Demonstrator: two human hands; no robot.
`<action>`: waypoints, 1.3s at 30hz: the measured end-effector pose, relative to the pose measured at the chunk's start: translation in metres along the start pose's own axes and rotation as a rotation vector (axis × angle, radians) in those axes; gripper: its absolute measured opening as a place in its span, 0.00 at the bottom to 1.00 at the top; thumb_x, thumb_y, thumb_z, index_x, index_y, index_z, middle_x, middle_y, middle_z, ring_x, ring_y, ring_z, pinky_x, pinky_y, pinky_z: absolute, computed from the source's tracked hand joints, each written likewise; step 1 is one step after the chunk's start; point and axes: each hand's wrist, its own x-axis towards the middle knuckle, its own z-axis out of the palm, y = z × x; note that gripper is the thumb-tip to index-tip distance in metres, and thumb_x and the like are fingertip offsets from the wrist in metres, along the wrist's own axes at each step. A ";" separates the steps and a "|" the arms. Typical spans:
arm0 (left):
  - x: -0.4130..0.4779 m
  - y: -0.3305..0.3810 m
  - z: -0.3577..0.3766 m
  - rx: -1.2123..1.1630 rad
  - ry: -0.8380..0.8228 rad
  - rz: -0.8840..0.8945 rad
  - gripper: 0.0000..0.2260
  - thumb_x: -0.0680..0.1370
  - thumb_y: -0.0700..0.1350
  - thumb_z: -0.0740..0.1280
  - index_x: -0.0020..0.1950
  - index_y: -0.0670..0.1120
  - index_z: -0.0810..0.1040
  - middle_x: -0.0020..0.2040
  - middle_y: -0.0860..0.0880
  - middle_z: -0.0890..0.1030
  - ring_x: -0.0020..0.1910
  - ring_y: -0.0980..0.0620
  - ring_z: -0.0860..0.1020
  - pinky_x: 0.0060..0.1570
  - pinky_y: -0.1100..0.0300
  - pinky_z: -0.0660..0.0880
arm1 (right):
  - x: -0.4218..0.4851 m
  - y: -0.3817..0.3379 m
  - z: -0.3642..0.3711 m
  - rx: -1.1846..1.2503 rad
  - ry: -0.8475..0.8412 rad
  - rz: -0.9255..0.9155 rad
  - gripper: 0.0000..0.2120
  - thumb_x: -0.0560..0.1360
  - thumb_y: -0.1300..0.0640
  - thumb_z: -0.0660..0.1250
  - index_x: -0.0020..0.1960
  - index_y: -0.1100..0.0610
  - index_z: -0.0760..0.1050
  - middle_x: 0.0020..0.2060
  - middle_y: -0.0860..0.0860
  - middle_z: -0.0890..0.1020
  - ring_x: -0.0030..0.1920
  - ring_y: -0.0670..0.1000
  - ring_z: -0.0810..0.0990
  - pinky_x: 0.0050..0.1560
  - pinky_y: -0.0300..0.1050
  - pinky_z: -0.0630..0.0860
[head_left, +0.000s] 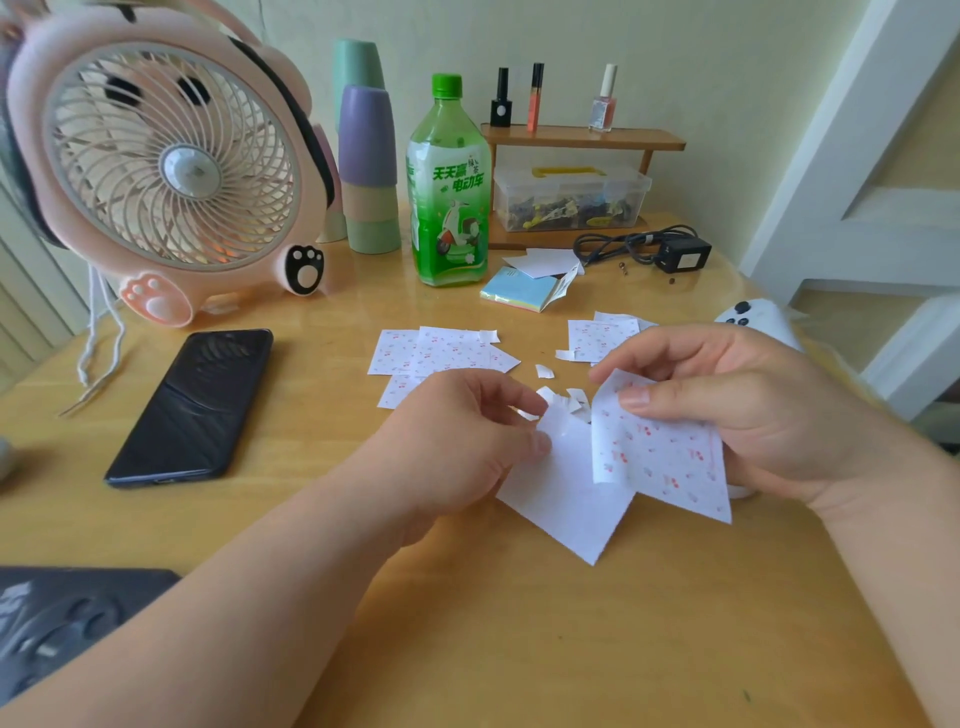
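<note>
Paper sheet (660, 462) pinched between left hand (457, 431), right hand (753, 405).

A home desk: pink paw-print fan (171, 156), nail polish bottles (604, 98), stacked cups (366, 166), wooden tabletop (519, 623)

The green bottle (450, 182) label reads 天天赢 电动车.

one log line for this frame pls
left hand: pinches white paper piece | right hand: pinches cherry-print paper piece | surface: light wooden table
</note>
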 end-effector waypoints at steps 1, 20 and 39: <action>0.000 0.000 0.000 0.125 0.044 0.027 0.08 0.75 0.40 0.74 0.49 0.52 0.82 0.44 0.52 0.86 0.33 0.55 0.78 0.33 0.62 0.73 | 0.000 0.001 0.000 0.004 0.003 -0.005 0.12 0.66 0.67 0.67 0.41 0.55 0.87 0.38 0.53 0.86 0.38 0.49 0.85 0.37 0.39 0.80; -0.005 0.013 -0.006 -0.243 -0.023 0.007 0.12 0.77 0.51 0.72 0.44 0.42 0.86 0.33 0.51 0.78 0.26 0.51 0.68 0.25 0.61 0.64 | 0.000 0.009 0.004 -0.127 -0.098 -0.090 0.07 0.69 0.67 0.72 0.41 0.56 0.80 0.33 0.52 0.81 0.35 0.46 0.80 0.38 0.35 0.76; -0.004 0.013 -0.006 -0.495 -0.056 -0.073 0.04 0.78 0.35 0.70 0.44 0.38 0.79 0.33 0.39 0.81 0.26 0.46 0.79 0.26 0.59 0.77 | -0.010 0.006 0.013 -1.086 0.005 -0.335 0.28 0.60 0.41 0.82 0.55 0.37 0.72 0.63 0.33 0.71 0.70 0.40 0.68 0.61 0.24 0.62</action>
